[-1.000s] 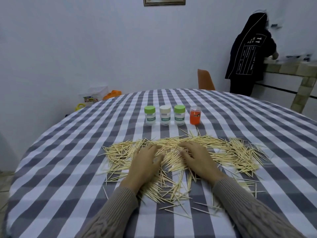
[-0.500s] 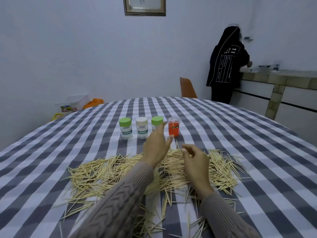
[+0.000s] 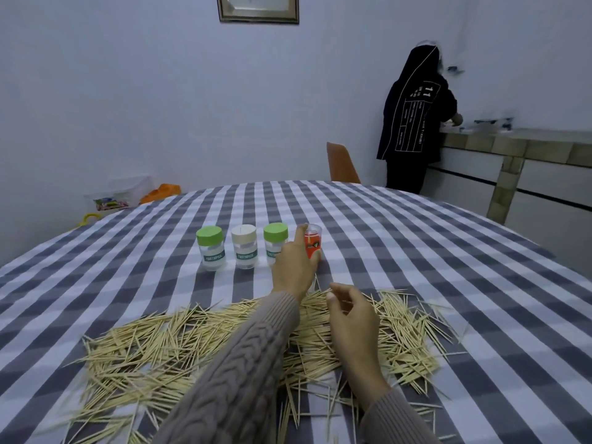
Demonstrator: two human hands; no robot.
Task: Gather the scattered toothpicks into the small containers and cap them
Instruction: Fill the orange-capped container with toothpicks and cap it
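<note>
Orange container (image 3: 313,243) gripped by left hand (image 3: 294,267), beyond toothpicks (image 3: 179,347).

My round table (image 3: 416,251) wears a grey-and-white checked cloth. Beyond it stands an orange chair (image 3: 341,163) against pale walls, a framed picture (image 3: 258,8) high up, a tiled counter (image 3: 512,149) far right, toy clutter (image 3: 128,197) far left.

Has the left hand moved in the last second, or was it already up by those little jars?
Yes. The left hand left the toothpicks and reached forward to the row of jars, now at the orange jar.
</note>
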